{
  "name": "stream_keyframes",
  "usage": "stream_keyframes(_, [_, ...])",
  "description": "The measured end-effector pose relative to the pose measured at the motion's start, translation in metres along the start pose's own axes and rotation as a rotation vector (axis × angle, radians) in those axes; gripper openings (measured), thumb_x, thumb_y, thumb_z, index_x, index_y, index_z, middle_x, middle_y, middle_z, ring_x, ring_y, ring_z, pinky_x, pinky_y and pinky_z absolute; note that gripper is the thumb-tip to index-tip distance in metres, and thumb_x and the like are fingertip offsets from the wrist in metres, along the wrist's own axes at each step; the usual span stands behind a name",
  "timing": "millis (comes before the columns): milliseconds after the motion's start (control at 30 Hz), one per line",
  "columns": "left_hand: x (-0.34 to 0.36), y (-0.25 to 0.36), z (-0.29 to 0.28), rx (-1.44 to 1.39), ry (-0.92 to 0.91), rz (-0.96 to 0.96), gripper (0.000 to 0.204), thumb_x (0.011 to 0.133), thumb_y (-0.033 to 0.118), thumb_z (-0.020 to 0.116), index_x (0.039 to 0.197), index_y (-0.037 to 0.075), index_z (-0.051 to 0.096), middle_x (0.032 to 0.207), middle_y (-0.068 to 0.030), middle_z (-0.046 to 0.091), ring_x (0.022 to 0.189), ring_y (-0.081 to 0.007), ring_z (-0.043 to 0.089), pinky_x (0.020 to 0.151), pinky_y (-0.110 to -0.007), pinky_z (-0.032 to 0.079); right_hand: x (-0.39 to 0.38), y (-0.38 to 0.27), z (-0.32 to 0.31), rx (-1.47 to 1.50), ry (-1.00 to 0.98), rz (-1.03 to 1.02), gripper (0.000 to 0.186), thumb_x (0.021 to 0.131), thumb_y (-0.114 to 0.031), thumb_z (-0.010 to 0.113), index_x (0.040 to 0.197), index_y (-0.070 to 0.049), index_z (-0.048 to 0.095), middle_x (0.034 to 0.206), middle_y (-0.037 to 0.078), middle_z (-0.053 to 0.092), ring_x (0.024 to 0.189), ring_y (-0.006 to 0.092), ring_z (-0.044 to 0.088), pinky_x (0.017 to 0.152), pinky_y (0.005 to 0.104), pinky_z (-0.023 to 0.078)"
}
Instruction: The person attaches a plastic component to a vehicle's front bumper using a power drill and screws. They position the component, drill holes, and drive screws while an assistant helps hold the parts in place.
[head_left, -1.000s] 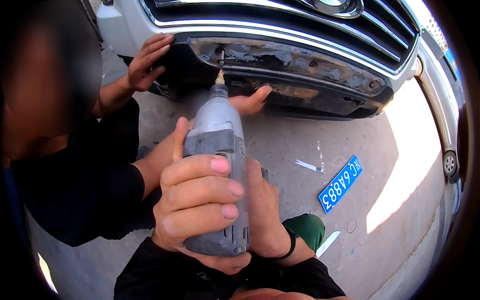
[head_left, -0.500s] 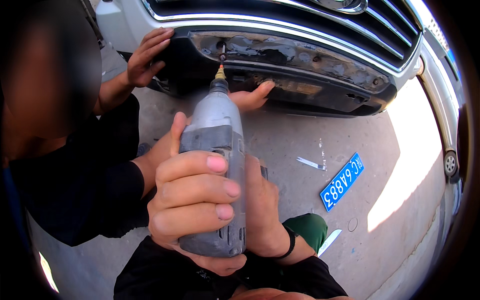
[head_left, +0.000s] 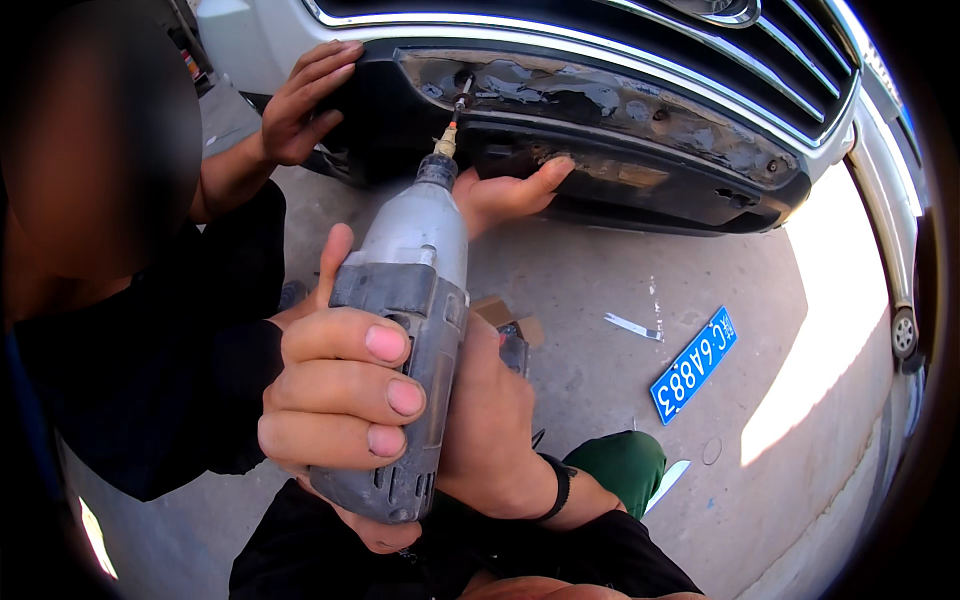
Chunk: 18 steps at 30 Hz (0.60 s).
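Note:
A grey and black impact driver (head_left: 405,240) points up and away toward the car's front bumper (head_left: 690,125). My left hand (head_left: 340,390) wraps over its motor housing from the left, three fingers across the top. Behind the housing, my right hand (head_left: 490,425), with a black band at the wrist, is closed round the handle; most of its fingers are hidden. The driver's bit (head_left: 452,128) meets a screw (head_left: 464,90) at a hole in the scuffed, dirty strip of the bumper, tilted a little to the right.
A co-worker at the left presses one hand (head_left: 305,105) on the bumper corner and holds the other (head_left: 515,195) under its lower edge. On the concrete lie a blue licence plate (head_left: 693,365), a thin metal strip (head_left: 633,326) and a cardboard box (head_left: 528,328).
The driver's rear and both my hands have swung left, so the tool now leans further right toward its tip. The bumper sits slightly further right in view.

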<state>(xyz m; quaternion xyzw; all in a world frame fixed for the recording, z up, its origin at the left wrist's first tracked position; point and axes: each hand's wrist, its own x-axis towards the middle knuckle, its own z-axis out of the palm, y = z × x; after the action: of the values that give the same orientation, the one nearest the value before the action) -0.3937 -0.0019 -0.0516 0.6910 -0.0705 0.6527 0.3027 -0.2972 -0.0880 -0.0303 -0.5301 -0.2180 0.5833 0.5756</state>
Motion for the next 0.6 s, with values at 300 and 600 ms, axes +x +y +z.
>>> stream_keyframes(300, [0.002,-0.004,-0.004,-0.013,-0.018,0.04,0.05,0.077,0.059,0.077,0.095,0.017,0.057,0.098,-0.0025,0.065,0.106,-0.0255,0.061,0.11,-0.076,0.023,0.002,0.002,0.004,-0.116,0.008,-0.033,0.05,0.103,-0.049,0.033,0.128,-0.01,0.051,0.112,0.007,0.065,0.102,0.02,0.065,0.081,0.0343,0.053])
stream_keyframes(600, [0.0,-0.003,-0.003,0.027,-0.052,0.026,0.051,0.076,0.06,0.077,0.095,0.017,0.057,0.099,-0.0023,0.065,0.104,-0.0248,0.062,0.109,-0.075,0.026,0.006,0.001,0.005,-0.166,-0.006,-0.06,0.051,0.103,-0.049,0.032,0.127,-0.009,0.052,0.112,0.008,0.066,0.102,0.0211,0.065,0.081,0.035,0.053])
